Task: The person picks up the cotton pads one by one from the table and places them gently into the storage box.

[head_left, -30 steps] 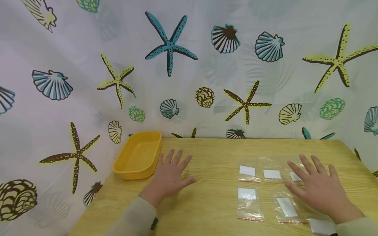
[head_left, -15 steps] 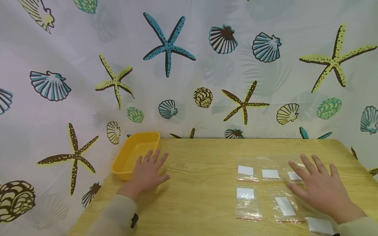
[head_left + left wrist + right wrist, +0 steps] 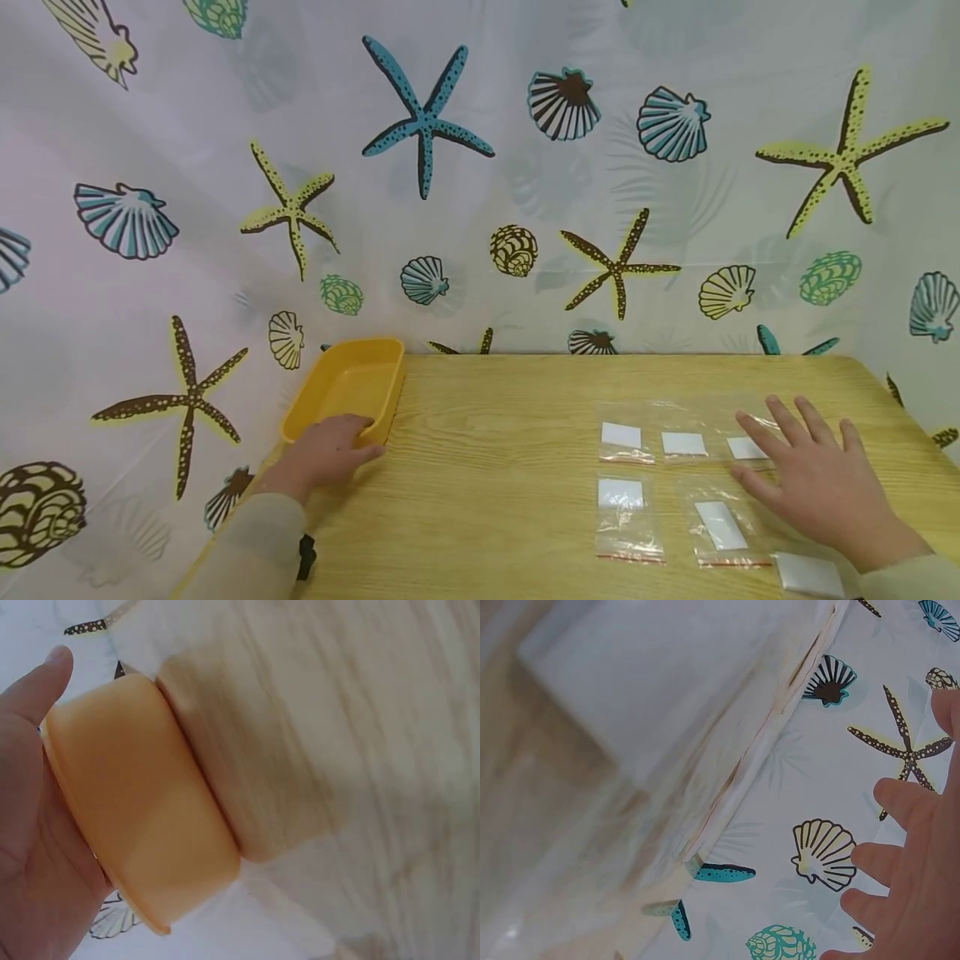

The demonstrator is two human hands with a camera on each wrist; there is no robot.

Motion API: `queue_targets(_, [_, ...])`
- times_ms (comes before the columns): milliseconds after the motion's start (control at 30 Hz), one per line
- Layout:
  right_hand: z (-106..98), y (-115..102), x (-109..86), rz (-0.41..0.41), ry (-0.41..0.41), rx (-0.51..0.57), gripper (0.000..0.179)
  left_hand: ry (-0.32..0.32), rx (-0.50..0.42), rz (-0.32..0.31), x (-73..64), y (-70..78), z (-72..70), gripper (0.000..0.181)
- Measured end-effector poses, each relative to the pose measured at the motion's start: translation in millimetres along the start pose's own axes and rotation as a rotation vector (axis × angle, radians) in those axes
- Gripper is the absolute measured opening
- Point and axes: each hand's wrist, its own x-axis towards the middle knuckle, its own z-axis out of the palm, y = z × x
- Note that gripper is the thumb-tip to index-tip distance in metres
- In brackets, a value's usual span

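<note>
My left hand (image 3: 326, 454) is at the near rim of a yellow plastic tub (image 3: 356, 392) at the table's left. Its fingers reach over the rim and are partly hidden, while the thumb (image 3: 49, 682) sticks out straight, clear of the outer wall in the left wrist view. Over the right part of the table, my right hand (image 3: 821, 483) is spread with straight fingers and holds nothing. Beneath and beside it lie several small clear zip bags with white labels, among them an upper left bag (image 3: 627, 450), a lower left bag (image 3: 628, 529) and a slanted-label bag (image 3: 727, 542).
The wood-grain table (image 3: 487, 467) runs back to a white curtain (image 3: 465, 225) printed with starfish and shells, which also hangs at both sides. A larger white piece (image 3: 810, 575) lies at the near right, by the right wrist.
My left hand has moved left and down from the table beside the tub to its near rim. My right hand stays over the bags, and the view shifts slightly.
</note>
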Motion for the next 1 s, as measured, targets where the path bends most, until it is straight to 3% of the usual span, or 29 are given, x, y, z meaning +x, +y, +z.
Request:
queue_targets(167, [0.0, 0.9, -0.1, 0.012, -0.017, 0.005, 0.07, -0.001, -0.032, 0.012, 3.1, -8.0, 2.1, 0.031])
queue_targets(300, [0.2, 3.8, -0.8, 0.015, -0.009, -0.005, 0.071, 0.025, -0.008, 0.047, 6.3, -11.5, 4.9, 0.029])
queue_targets(433, [-0.6, 4.6, -2.1, 0.014, -0.006, -0.006, 0.071, 0.018, 0.026, 0.021, 8.3, -9.9, 8.5, 0.034])
queue_targets(533, [-1.5, 5.0, -3.0, 0.018, -0.016, -0.008, 0.071, 0.001, 0.039, 0.014, 10.3, -5.3, 10.7, 0.044])
queue_targets(733, [-2.9, 5.1, -3.2, 0.021, -0.029, -0.008, 0.07, -0.031, 0.026, 0.031, 14.6, 8.7, 13.6, 0.032])
queue_targets(1000, [-3.9, 0.3, -4.3, 0.035, -0.042, 0.003, 0.071, -0.053, -0.012, 0.017, 9.4, 30.7, 15.2, 0.03])
